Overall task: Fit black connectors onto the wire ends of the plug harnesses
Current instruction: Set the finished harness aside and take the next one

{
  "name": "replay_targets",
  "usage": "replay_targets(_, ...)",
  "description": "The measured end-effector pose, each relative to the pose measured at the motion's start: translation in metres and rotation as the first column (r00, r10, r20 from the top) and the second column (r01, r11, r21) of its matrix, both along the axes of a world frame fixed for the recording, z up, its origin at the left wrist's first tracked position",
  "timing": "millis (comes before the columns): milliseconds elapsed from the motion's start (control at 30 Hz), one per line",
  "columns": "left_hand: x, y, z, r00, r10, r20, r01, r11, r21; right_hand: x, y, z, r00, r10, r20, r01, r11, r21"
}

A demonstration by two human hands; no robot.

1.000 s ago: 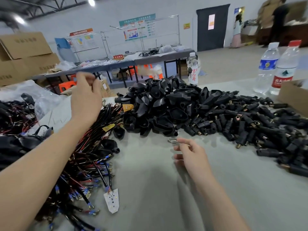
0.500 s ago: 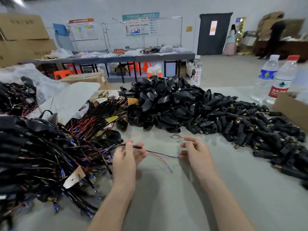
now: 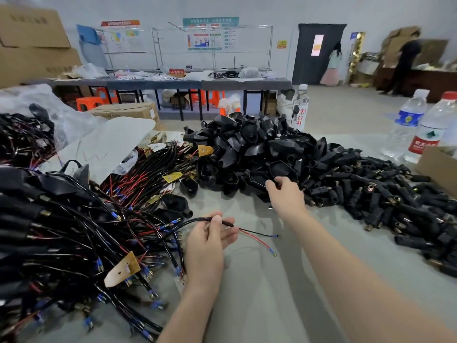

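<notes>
Grey table [image 3: 259, 293] surface fills the lower view; a workshop hall lies beyond it at 12 o'clock.

1. A tangled harness pile [image 3: 61, 231] of black, red and blue-tipped leads covers the table from 7 to 10 o'clock.
2. A heap of black shell housings [image 3: 247, 149] sits at 12 o'clock, touching the harness pile on one side.
3. On the other side, the heap runs into the black connectors [image 3: 371, 194], which are spread from 1 to 4 o'clock.
4. Two water bottles [image 3: 408, 120] stand upright at 2 o'clock, behind the connectors.
5. The right hand [image 3: 286, 196] reaches to the near edge of the housing heap, beside the connectors. Its fingers are curled. Whether its grip holds a part cannot be told.
6. The left hand [image 3: 207, 243] is at centre, just above the table. Its grip is closed, thumb over fingers, on one harness cable [image 3: 197, 220].
7. Two wire ends [image 3: 274, 235], one red and one black, project from the cable toward 3 o'clock, each with a blue tip. No connector is fitted on them.
</notes>
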State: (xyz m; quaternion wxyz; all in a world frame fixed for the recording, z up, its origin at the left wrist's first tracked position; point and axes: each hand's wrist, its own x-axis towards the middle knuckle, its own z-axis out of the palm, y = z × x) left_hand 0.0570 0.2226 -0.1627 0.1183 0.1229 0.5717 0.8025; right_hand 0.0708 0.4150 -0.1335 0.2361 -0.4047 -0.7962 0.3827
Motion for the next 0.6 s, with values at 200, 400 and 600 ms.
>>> replay_targets(200, 0.000, 0.001, 0.003, 1.000, -0.021, 0.012, 0.021, 1.000, 0.020, 0.003, 0.009, 0.003, 0.995, 0.024, 0.101, -0.026, 1.000, 0.015)
replay_targets(400, 0.006, 0.000, 0.007, 0.994, -0.105, 0.037, 0.104, 0.994, 0.040, 0.073, 0.000, 0.008, 0.977, -0.108, -0.186, 0.086, 0.989, -0.122)
replay_targets(600, 0.022, -0.003, 0.016, 0.988, -0.127, 0.089, 0.114, 0.984, 0.139, 0.162, -0.029, -0.005, 0.794, -0.335, -0.507, -0.222, 0.617, -0.755)
